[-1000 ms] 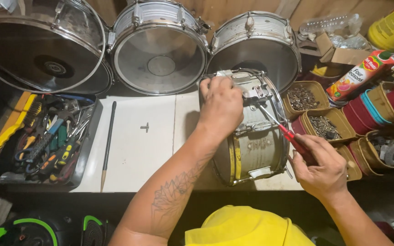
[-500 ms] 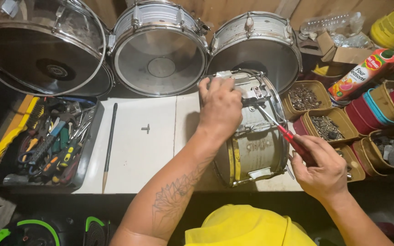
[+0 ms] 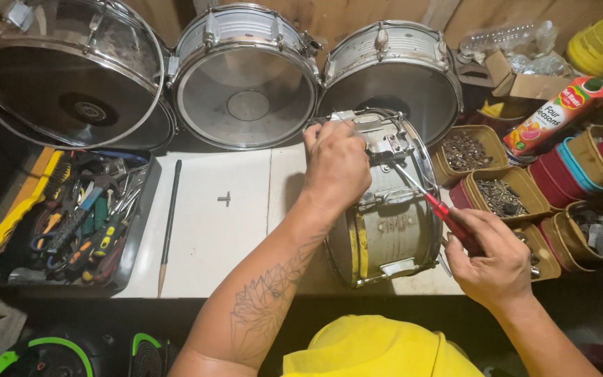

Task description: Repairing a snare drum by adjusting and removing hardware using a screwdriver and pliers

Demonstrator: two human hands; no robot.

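1. Left hand clamped over top of drum, lying on its side on white table.
2. Right hand clenched around red screwdriver, tip at metal fitting on shell.
3. Tool tray well left.

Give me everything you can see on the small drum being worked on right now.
The small drum lies on its side on the white table, with a worn, silver-grey metal shell, chrome rim and tension rods. A metal bracket sits on its upper side. The left hand presses on its top; the right hand holds a red-handled screwdriver with its tip at the bracket.
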